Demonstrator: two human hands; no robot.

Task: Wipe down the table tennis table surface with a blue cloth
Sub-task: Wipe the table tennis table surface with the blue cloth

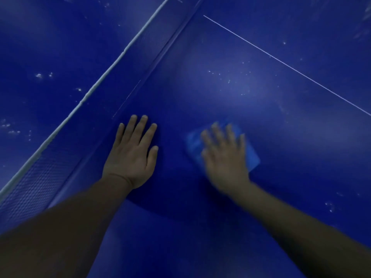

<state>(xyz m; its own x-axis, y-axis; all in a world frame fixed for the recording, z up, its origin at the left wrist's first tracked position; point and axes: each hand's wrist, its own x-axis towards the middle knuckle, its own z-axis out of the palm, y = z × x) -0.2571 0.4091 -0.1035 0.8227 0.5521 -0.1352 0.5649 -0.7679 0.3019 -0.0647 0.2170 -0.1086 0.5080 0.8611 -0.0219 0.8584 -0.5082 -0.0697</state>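
My right hand [224, 155] presses the blue cloth [253, 155] flat, fingers straight. I should push toward the specks [228, 81] at twelve o'clock. My left hand [132, 155] rests flat on the worktop [200, 237].

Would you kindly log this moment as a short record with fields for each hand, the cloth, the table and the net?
left hand: flat on the table, fingers straight, holding nothing
right hand: pressed flat on the blue cloth, motion-blurred
blue cloth: folded, lying on the table under the right hand
table: blue, white specks beyond the cloth
net: left of the left hand, white top band
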